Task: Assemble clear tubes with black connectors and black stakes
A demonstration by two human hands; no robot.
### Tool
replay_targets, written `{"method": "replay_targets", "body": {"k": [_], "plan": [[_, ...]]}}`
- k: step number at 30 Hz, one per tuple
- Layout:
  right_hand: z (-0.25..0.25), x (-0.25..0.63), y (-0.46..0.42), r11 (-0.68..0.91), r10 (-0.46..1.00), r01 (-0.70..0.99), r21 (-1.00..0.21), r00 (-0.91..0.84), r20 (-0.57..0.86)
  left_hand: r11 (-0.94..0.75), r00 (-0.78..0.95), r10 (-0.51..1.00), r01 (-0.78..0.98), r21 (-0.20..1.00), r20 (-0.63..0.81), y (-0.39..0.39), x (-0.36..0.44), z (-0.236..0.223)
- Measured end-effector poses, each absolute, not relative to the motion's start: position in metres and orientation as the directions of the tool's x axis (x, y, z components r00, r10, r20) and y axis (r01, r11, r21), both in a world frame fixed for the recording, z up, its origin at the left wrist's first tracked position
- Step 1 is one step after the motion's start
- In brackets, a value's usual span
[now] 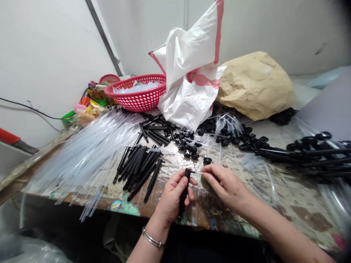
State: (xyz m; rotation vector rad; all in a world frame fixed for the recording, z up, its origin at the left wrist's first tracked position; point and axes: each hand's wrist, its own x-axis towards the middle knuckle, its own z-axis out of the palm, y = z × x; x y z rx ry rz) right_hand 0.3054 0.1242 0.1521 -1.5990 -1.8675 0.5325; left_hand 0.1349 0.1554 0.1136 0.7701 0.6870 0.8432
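My left hand (175,191) is closed around a black plastic tube (187,173) with a small side nozzle at its top, held roughly upright near the table's front edge. To its right, my right hand (223,182) pinches a short clear tube (197,172) between thumb and forefinger. The clear tube's left end meets the side nozzle; how far it is pushed on I cannot tell. A pile of similar black tubes (139,164) lies left of my hands. Just beyond my right hand sits a round black suction cup (207,160).
Long clear tubes (82,153) cover the table's left side, some overhanging its front edge. Behind stand a red basket (135,100), a white sack (189,87) and a brown paper bag (255,86). Black suction cups (189,142) lie mid-table; assembled black pieces (307,153) are heaped right.
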Motion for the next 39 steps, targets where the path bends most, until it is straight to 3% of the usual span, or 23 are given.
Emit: {"method": "replay_targets", "body": {"k": [27,39], "plan": [[0.155,0.297,0.127,0.211,0.973,0.775,-0.595,-0.112,0.199,0.404,0.492,0.851,-0.39,0.828,-0.184,0.155,0.134,0.113],[0.145,0.296,0.132,0.267,0.963,0.805,-0.529,-0.215,0.16,0.451,0.53,0.814,-0.32,0.833,-0.237,0.156,0.132,0.114]]}}
